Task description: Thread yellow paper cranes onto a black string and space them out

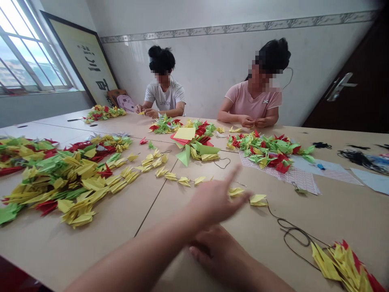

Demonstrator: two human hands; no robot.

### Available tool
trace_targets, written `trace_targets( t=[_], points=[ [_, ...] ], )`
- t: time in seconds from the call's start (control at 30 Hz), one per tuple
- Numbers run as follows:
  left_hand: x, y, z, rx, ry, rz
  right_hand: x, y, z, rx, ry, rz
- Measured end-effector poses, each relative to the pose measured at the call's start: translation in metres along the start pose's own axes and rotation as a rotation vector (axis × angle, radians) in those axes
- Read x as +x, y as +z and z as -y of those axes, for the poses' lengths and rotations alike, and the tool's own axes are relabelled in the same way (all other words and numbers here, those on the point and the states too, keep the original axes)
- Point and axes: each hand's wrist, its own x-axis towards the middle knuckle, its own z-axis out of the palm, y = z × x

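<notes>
My left hand reaches across the tan table with its fingers spread and nothing in it. Its fingertips are close to two small yellow folded paper pieces, without clearly touching them. My right hand lies low on the table just behind it, partly hidden by my left forearm, its fingers flat and empty. A row of yellow folded pieces runs leftward from my left hand. A black cord loops on the table to the right of my hands.
A big heap of yellow, green and red folded pieces covers the left. More folded pieces lie at the lower right. Across the table sit two people, folding, with piles and paper sheets before them.
</notes>
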Motion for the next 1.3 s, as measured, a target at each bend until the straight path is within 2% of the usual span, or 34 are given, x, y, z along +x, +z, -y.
trace_targets(
  t=[0.1,0.17,0.23,0.27,0.3,0.37,0.47,0.53,0.7,0.77,0.87,0.97,1.07,1.3],
  points=[
    [-0.026,-0.027,0.085,0.094,-0.377,-0.263,0.003,-0.001,0.0,0.066,-0.093,-0.05],
    [-0.048,-0.034,0.139,0.198,-0.567,-0.338,0.004,-0.003,0.0,0.092,-0.107,-0.051],
    [-0.068,-0.031,0.177,0.208,-0.644,-0.35,0.005,-0.004,-0.001,0.095,-0.107,-0.038],
    [-0.076,-0.029,0.188,0.169,-0.645,-0.286,0.005,-0.004,0.0,0.092,-0.108,-0.033],
    [-0.082,-0.026,0.194,0.152,-0.641,-0.315,0.005,-0.004,0.0,0.089,-0.11,-0.026],
    [-0.086,-0.021,0.195,0.154,-0.644,-0.382,0.005,-0.003,0.0,0.084,-0.111,-0.012],
    [-0.079,-0.017,0.185,0.118,-0.566,-0.224,0.006,-0.002,0.0,0.075,-0.098,-0.006],
    [-0.071,-0.015,0.18,0.133,-0.577,-0.114,0.006,-0.001,0.0,0.069,-0.094,-0.008],
    [-0.062,-0.017,0.176,0.206,-0.575,-0.017,0.007,0.001,-0.002,0.058,-0.076,-0.013],
    [-0.062,-0.017,0.174,0.245,-0.572,-0.007,0.008,0.002,-0.002,0.043,-0.068,-0.013],
    [-0.064,-0.013,0.168,0.29,-0.557,-0.055,0.009,0.001,-0.002,0.024,-0.074,-0.009],
    [-0.064,-0.006,0.16,0.315,-0.461,-0.089,0.008,0.001,-0.002,0.03,-0.074,-0.002],
    [-0.061,0.0,0.155,0.317,-0.362,-0.049,0.007,0.001,-0.002,0.046,-0.072,0.005],
    [-0.057,0.002,0.146,0.317,-0.348,-0.04,0.007,0.001,-0.003,0.058,-0.094,0.003]
  ],
)
